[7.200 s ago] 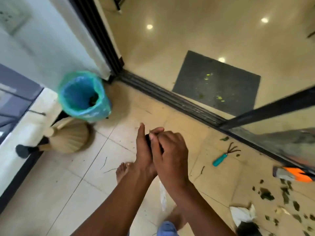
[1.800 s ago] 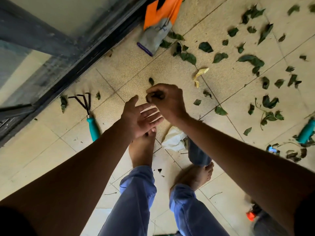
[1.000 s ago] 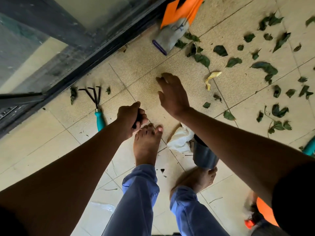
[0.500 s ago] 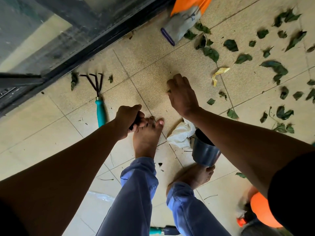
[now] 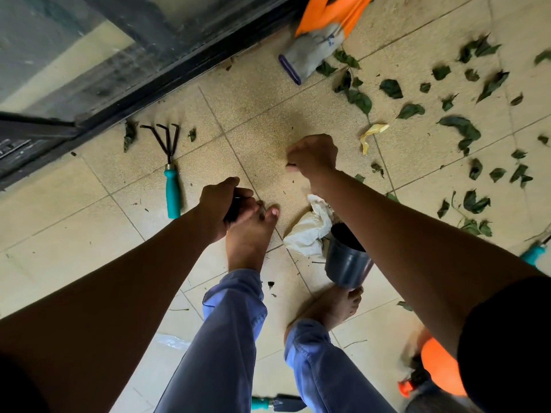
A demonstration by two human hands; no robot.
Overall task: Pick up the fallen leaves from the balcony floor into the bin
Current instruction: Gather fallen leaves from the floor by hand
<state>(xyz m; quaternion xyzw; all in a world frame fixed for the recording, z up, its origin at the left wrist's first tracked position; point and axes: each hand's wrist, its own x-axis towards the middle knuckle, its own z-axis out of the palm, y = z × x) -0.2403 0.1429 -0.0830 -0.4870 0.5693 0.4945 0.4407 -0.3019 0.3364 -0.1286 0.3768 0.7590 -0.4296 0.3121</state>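
**Two fists low over a leaf-strewn balcony floor**

The person's right hand (image 5: 313, 156) is curled into a fist above the beige speckled floor tiles (image 5: 89, 234), a small dark scrap pinched at its fingertips, too small to name for sure; the left hand (image 5: 222, 204) is also closed, clasped round a dark bundle that shows between the fingers, seemingly gathered leaves, just above the bare left foot (image 5: 249, 234); the second bare foot (image 5: 331, 311) stands behind it, both below blue trouser legs (image 5: 226, 338).

The scattered green fallen leaves (image 5: 459, 129) lie mostly to the right, well over twenty of them across several tiles; one curled yellow leaf (image 5: 371, 135) lies near the right hand; two more green scraps lie by the dark door track (image 5: 167, 73).

One teal-handled three-pronged hand rake (image 5: 170, 168) lies left of the hands; one orange and grey work glove (image 5: 316, 37) lies at the top by the track; one crumpled white cloth (image 5: 310, 231) touches one grey plastic pot (image 5: 347, 260), which stands tilted under the right forearm; a second teal handle (image 5: 533, 254) shows at the right edge, and a third (image 5: 262, 403) at the bottom; one blurred orange object (image 5: 435, 368) sits at the lower right.
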